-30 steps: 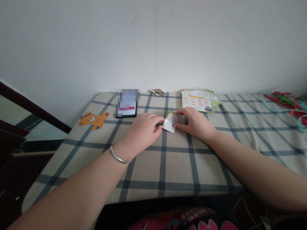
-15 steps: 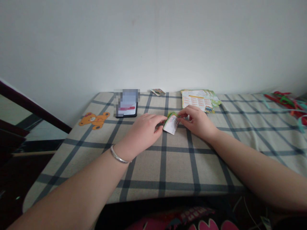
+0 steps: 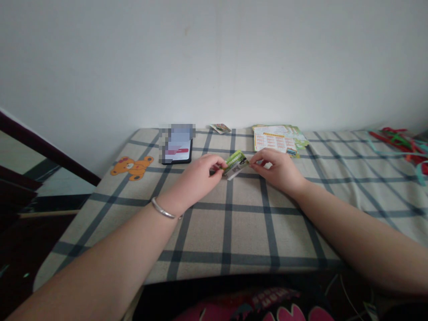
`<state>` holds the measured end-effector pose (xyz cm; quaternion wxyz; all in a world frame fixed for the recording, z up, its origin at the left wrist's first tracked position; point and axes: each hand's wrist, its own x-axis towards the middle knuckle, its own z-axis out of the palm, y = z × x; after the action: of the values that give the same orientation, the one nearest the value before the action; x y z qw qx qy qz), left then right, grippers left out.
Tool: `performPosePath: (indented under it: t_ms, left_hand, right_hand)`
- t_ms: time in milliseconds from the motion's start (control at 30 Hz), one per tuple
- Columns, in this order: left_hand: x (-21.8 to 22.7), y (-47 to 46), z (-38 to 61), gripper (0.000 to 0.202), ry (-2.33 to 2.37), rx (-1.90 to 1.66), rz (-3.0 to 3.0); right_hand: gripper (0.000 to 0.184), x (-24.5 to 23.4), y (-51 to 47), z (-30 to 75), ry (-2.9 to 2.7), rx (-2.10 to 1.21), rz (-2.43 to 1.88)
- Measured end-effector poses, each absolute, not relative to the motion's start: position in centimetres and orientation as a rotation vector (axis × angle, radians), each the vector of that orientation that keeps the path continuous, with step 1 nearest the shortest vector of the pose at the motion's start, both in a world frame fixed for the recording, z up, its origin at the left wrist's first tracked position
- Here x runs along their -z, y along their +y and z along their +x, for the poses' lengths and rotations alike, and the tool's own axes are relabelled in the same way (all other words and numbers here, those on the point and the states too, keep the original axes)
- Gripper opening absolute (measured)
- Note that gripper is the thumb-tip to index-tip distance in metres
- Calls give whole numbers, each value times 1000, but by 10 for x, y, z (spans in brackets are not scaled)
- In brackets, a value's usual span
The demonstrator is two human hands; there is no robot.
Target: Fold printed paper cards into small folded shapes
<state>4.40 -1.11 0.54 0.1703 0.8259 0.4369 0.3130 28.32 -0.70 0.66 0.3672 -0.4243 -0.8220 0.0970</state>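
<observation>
A small folded paper slip (image 3: 235,163), green and white with print, is held just above the checked tablecloth (image 3: 234,223). My left hand (image 3: 197,177), with a silver bangle at the wrist, pinches its left end. My right hand (image 3: 277,169) pinches its right end with thumb and forefinger. Both hands are closed on the slip, which lies tilted between them near the middle of the table.
A phone (image 3: 177,149) lies at the back left beside an orange bear print (image 3: 132,166). A printed leaflet (image 3: 276,139) and a small paper scrap (image 3: 220,128) lie near the wall. Coloured ribbons (image 3: 403,145) lie at the far right. The table's front edge is near me.
The slip has been lifted off the cloth and turned, so its green side now shows. Both hands shifted from pressing it down to pinching its ends.
</observation>
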Motion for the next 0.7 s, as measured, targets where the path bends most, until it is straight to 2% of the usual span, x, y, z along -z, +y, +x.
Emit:
performPosePath:
  t_ms: [267, 700]
  left_hand:
    - [-8, -15, 44, 7, 1269, -871, 2418]
    - [-13, -20, 47, 18, 1273, -810, 2638]
  right_hand:
    - [7, -7, -7, 284, -2210, -164, -1118]
    - [13, -15, -12, 282, -2487, 13, -670]
